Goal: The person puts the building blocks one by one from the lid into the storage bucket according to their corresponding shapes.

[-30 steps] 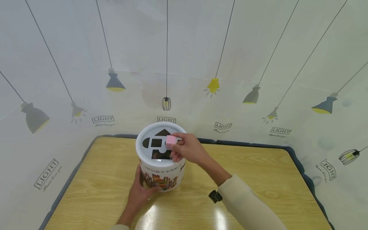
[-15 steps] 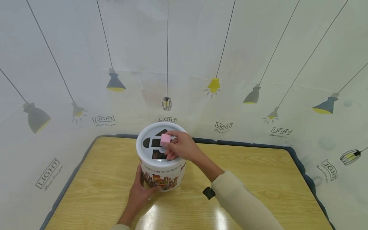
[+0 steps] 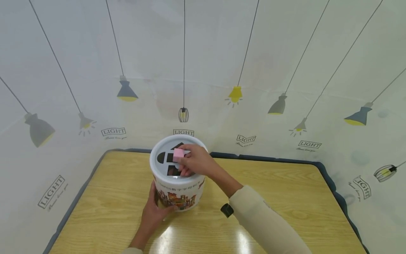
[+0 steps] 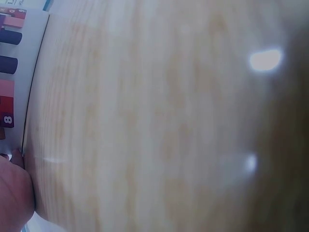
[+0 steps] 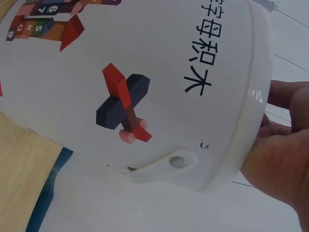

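A white bucket printed with colourful toy blocks stands upright on the wooden table. Its white lid has several dark shaped openings, among them a half-round one at the left. Between thumb and fingers of my right hand is a small pink cube, held just over the square opening and partly covering it. I cannot tell whether the cube touches the lid. My left hand grips the bucket low on its left side, thumb across the front. In the right wrist view, the bucket's wall hides the cube.
The wooden table spreads out on both sides of the bucket, with a dark blue edge along the back. A pale curtain printed with lamps rises close behind it. A handle joint sits on the bucket's side.
My right hand has moved left across the lid with the pink cube, from right of the square opening to over it. The left hand and bucket have stayed in place.
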`<control>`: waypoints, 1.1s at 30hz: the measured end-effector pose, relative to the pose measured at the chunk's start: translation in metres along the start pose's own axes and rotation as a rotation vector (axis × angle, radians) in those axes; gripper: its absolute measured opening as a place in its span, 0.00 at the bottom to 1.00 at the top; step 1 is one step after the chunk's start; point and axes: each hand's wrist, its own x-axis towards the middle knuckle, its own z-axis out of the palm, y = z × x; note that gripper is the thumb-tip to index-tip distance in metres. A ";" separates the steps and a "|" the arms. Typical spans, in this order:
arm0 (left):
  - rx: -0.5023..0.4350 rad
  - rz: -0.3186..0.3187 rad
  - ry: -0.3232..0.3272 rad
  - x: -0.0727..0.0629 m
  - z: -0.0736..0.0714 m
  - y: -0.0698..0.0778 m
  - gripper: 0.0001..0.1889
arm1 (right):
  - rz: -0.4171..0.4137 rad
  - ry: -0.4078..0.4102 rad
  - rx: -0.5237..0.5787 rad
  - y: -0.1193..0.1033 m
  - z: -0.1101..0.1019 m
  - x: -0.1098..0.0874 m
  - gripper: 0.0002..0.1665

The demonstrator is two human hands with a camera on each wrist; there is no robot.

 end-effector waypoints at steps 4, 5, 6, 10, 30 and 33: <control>0.001 -0.008 -0.007 0.001 0.001 -0.001 0.67 | -0.011 -0.005 -0.017 0.000 0.002 0.002 0.20; 0.004 -0.010 -0.009 0.001 0.002 -0.002 0.67 | -0.012 -0.007 -0.021 -0.001 0.002 0.002 0.21; 0.006 -0.013 -0.010 0.001 0.002 -0.002 0.67 | -0.012 -0.008 -0.024 -0.001 0.002 0.003 0.22; 0.001 -0.004 -0.010 0.001 0.002 -0.003 0.66 | -0.017 -0.017 -0.028 0.000 0.003 0.006 0.23; -0.016 0.016 -0.014 0.000 0.002 0.004 0.66 | -0.028 0.007 -0.083 0.000 0.006 0.011 0.26; -0.022 0.027 -0.004 -0.001 0.002 0.000 0.66 | -0.033 0.001 -0.046 0.001 0.008 0.011 0.25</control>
